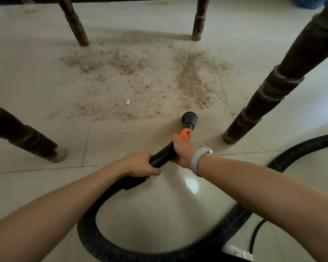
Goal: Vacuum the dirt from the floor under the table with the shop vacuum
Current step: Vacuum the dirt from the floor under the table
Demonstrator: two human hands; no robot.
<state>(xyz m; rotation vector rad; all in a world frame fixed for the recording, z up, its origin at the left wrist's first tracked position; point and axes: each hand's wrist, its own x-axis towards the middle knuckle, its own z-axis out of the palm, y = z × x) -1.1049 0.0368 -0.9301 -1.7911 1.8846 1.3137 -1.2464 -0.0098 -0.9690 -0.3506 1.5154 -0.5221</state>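
Brown dirt point(144, 80) lies scattered over the pale floor tiles between the table legs, with a small white scrap point(128, 101) in it. A black vacuum wand point(162, 154) with an orange collar point(185, 134) points forward; its round nozzle point(189, 118) sits at the near edge of the dirt. My left hand point(140, 163) grips the rear of the wand where the hose joins. My right hand point(182, 150), with a grey wristband, grips the wand just behind the orange collar. The ribbed black hose point(95, 241) loops back under my arms.
Dark wooden table legs stand around the dirt: near right leg point(269, 91), near left leg point(25, 137), far left leg point(74, 23), far right leg point(199, 19). The hose runs off right point(301, 148). A thin black cord point(255, 235) lies at lower right. A blue basket point(309, 1) sits far right.
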